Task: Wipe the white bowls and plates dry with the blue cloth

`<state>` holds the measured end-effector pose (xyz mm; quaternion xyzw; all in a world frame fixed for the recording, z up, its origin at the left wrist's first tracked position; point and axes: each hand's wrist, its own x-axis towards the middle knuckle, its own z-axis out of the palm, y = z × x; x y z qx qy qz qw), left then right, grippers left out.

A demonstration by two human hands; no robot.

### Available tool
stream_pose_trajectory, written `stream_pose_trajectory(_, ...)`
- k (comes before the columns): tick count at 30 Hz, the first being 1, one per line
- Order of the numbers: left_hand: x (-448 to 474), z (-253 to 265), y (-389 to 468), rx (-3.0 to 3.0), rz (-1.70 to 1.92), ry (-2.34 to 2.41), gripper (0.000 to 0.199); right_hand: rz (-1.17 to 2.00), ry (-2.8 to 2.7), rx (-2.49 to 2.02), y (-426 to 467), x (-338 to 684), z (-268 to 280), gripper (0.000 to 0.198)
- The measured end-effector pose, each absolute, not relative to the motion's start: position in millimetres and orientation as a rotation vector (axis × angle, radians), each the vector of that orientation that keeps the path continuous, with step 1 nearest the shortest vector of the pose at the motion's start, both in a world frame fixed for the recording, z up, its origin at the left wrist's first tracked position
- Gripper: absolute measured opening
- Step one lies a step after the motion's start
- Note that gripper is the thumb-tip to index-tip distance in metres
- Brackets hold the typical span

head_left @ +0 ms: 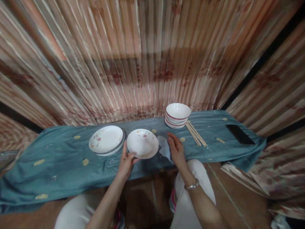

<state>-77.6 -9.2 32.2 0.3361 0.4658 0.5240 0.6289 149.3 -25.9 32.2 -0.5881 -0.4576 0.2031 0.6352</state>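
Note:
My left hand grips the near left rim of a white plate with a floral pattern, its thumb over the edge. The plate is in front of me, tilted a little. To its right, my right hand has its fingers closed on a pale cloth, which hangs between the hand and the plate. Left of the plate lies a stack of white flowered plates, close to my left fingertips.
Behind my right hand stands a stack of white bowls. Several wooden chopsticks lie beside it, and a black phone rests farther right. A green patterned cloth covers the long table; a pleated curtain hangs behind.

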Motion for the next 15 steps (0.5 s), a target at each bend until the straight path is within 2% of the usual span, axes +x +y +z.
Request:
stream_pose_trajectory(5, -81, 12, 2, 0.767, 1.08, 0.971, 0.118, 0.386, -1.408, -1.351, 8, 129, 22, 0.038)
stream_pose_trajectory(11, -85, 7, 8, 0.721, 1.012, 0.934, 0.112, 0.216, -1.82, -1.449, 7, 129, 14, 0.039)
stream_pose_trajectory(15, -88, 9, 9, 0.67, 0.972, 0.925, 0.106, 0.239, -2.09, -1.431, 11, 125, 13, 0.039)
